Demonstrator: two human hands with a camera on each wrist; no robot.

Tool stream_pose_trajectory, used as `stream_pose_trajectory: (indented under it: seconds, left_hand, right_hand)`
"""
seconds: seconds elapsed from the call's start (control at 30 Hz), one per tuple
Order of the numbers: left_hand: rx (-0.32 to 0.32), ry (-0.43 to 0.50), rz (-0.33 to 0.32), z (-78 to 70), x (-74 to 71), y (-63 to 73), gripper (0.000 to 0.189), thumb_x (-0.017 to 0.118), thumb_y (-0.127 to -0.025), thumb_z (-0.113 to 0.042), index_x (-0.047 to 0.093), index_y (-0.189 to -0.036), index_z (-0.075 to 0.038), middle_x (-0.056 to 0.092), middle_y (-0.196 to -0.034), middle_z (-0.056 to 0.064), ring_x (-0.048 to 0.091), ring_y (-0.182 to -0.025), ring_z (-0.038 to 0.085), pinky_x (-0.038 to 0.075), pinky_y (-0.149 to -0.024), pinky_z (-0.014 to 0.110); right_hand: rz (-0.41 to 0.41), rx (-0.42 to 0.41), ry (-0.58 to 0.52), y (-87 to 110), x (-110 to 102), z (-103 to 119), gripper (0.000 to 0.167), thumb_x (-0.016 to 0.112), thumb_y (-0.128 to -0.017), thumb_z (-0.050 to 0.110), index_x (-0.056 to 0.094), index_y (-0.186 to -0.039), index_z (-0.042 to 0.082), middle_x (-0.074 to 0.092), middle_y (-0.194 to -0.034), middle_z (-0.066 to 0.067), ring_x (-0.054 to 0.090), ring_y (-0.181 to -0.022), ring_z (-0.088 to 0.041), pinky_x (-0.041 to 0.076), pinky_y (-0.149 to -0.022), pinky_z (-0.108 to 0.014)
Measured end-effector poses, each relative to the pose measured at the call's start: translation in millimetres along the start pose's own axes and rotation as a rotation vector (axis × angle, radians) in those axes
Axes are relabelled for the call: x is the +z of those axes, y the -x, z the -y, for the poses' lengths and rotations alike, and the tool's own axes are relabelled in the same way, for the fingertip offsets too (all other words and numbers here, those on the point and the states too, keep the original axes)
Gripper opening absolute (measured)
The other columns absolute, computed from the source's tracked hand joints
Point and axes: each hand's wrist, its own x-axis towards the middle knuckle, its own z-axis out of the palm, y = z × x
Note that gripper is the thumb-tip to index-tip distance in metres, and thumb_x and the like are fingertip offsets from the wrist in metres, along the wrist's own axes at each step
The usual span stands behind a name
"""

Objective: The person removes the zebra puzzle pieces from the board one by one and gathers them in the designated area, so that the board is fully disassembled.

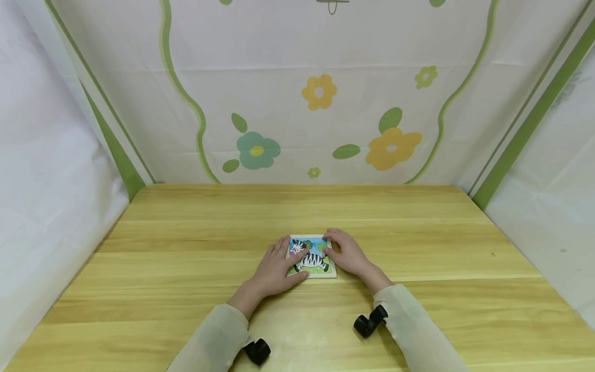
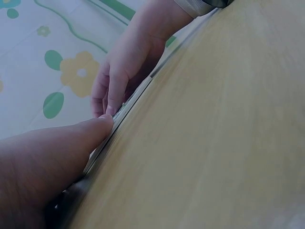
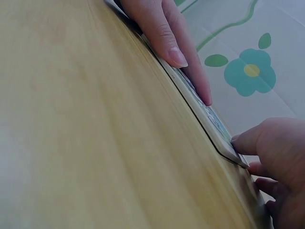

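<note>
A small square zebra jigsaw puzzle in a pale wooden frame lies flat on the table. My left hand reaches over its left side. The thumb lies along the near edge, one finger extends across the picture, and the others are at the far left corner. On the right side, my right hand pinches the puzzle's border, with the thumb on its face and curled fingers by the edge. Seen from the right wrist, the puzzle's rim is low and thin. Both hands cover parts of the picture.
The wooden table extends around the hands on all sides. A white cloth printed with flowers hangs behind its far edge, and plain white cloth hangs at either side. Black wrist devices sit at both sleeves.
</note>
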Motion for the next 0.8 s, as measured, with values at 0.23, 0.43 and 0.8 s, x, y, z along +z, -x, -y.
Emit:
stream_pose_trajectory:
  seconds: [0.23, 0.43, 0.8]
  left_hand:
    - [-0.035, -0.052, 0.043, -7.4, -7.5, -0.5, 0.056, 0.037, -0.086, -0.052, 0.034, -0.134, -0.024, 0.007, -0.139, 0.024, 0.003, -0.127, 0.033, 0.007, -0.099, 0.047]
    - [-0.031, -0.079, 0.034, -5.2, -5.4, -1.9, 0.056, 0.038, -0.086, -0.052, 0.035, -0.134, -0.023, 0.010, -0.138, 0.025, 0.005, -0.127, 0.034, 0.007, -0.099, 0.046]
    - [-0.057, -0.083, 0.070, -8.9, -9.7, -0.5, 0.057, 0.035, -0.086, -0.054, 0.032, -0.135, -0.025, 0.006, -0.140, 0.022, 0.003, -0.127, 0.031, 0.007, -0.099, 0.046]
  right_hand:
    - [0.012, 0.041, -0.016, -0.6, -0.7, 2.2, 0.028, 0.059, -0.082, 0.015, 0.057, -0.107, 0.004, 0.042, -0.125, -0.017, 0.033, -0.117, -0.033, 0.023, -0.095, -0.047]
    - [0.023, 0.066, -0.025, -4.3, -1.8, 5.1, 0.027, 0.060, -0.081, 0.013, 0.059, -0.105, 0.002, 0.042, -0.124, -0.020, 0.034, -0.116, -0.035, 0.024, -0.095, -0.046]
    - [0.030, 0.065, 0.054, -8.5, 0.3, 9.2, 0.024, 0.061, -0.080, 0.009, 0.056, -0.102, 0.003, 0.046, -0.120, -0.018, 0.038, -0.113, -0.031, 0.026, -0.094, -0.043]
